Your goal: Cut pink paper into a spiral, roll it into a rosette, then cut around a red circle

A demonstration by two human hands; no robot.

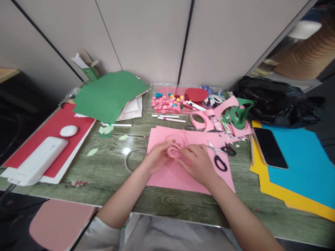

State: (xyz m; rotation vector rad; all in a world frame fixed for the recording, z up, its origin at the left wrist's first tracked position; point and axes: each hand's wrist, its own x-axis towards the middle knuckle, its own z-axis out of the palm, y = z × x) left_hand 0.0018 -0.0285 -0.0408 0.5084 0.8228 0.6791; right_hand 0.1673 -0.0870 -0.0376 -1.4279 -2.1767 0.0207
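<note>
Between my two hands is a pink paper spiral (173,151), partly coiled. The fingers of my left hand (160,155) are closed on its left side. My right hand (196,161) pinches it from the right, and my fingertips hide part of the coil. Both hands are just above pink paper sheets (167,177) lying on the table. Black-handled scissors (220,152) rest partly open on the right part of the sheets. Left of my left hand lies a roll of tape (126,161).
Pink paper offcuts (230,104) and a black plastic bag (277,101) lie at the back right. A phone (270,148) rests on blue paper (300,157). Small rolled paper flowers (164,103) fill a clear tray. Green paper (110,94) and a white power bank (39,160) are leftward.
</note>
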